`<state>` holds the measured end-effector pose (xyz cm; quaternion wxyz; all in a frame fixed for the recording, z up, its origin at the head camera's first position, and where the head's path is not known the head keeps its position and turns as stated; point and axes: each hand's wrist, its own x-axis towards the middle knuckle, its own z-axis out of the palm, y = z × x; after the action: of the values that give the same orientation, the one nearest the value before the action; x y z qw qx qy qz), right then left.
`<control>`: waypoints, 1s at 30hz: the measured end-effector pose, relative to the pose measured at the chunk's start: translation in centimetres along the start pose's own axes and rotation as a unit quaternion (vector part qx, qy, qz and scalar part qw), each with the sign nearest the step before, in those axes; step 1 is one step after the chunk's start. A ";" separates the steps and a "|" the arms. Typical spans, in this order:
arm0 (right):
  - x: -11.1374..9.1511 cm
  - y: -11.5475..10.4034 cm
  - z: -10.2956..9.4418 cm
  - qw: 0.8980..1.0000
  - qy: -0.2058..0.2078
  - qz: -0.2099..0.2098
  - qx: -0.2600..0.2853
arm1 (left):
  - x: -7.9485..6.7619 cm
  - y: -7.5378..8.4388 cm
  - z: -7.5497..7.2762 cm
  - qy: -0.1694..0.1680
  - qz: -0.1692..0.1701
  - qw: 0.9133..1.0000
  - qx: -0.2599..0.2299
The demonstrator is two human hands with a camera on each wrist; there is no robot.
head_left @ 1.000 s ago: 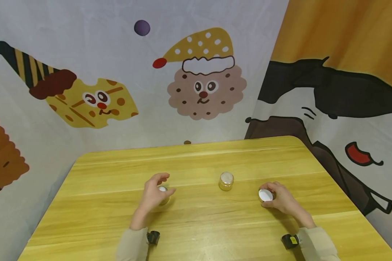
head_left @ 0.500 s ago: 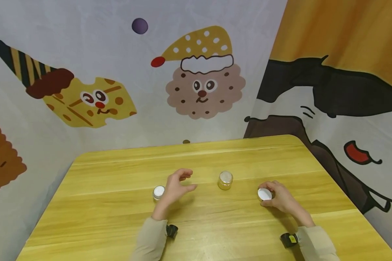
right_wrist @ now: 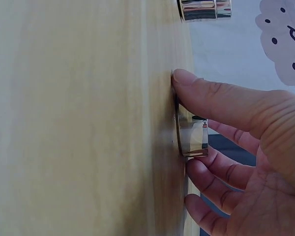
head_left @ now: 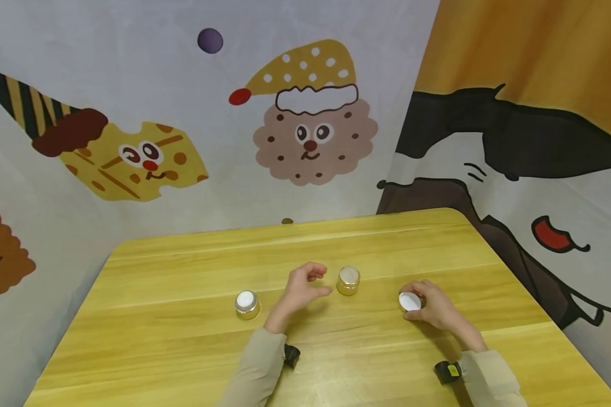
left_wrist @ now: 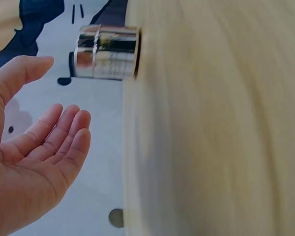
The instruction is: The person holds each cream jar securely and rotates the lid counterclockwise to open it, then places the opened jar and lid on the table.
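Observation:
My left hand [head_left: 301,289] hovers over the table with its thumb and fingers spread apart, just left of a capped gold cosmetic jar [head_left: 348,281]. In the left wrist view that shiny jar [left_wrist: 108,51] stands beyond the fingertips, apart from them. A second gold jar [head_left: 246,305], with a white top and no gold cap on it, stands to the left. With thumb and fingers on its sides, my right hand [head_left: 437,308] pinches a jar lid [head_left: 410,302], white inside facing up. The right wrist view shows the lid's gold side [right_wrist: 192,135] low against the table.
The wooden table [head_left: 336,362] has rounded far corners and meets a cartoon-printed cloth [head_left: 183,62] at its back edge. A small black camera is strapped to each wrist [head_left: 291,355].
My left hand has moved right, away from the uncapped jar to beside the capped one, bringing the uncapped jar into full view. The right hand stays on the lid.

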<state>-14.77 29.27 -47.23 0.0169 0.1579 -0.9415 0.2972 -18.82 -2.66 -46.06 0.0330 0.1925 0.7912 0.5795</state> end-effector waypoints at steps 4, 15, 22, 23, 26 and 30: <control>0.1 0.0 -0.1 1.000 0.000 -0.002 0.001 | 0.6 -0.2 0.9 -0.007 -0.015 1.000 -0.002; -0.1 0.0 -0.1 1.000 0.000 -0.010 0.003 | 1.7 -0.5 2.4 -0.011 -0.031 0.999 0.018; 0.0 0.0 -0.2 1.000 -0.005 0.001 0.009 | 2.3 -0.3 3.1 -0.031 -0.050 0.997 0.047; 0.0 0.0 -0.2 1.000 -0.004 0.003 0.010 | 2.4 -0.3 3.2 -0.033 -0.050 0.997 0.055; 0.0 0.0 -0.2 1.000 -0.004 0.003 0.010 | 2.6 -0.3 3.5 -0.037 -0.050 0.995 0.075; -0.1 0.0 -0.2 1.000 -0.003 0.000 0.011 | 2.8 -0.3 3.8 -0.036 -0.053 0.994 0.090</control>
<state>-14.72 29.41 -47.04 0.0118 0.1590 -0.9382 0.3073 -20.45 1.70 -47.10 0.0748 0.1739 0.8472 0.4964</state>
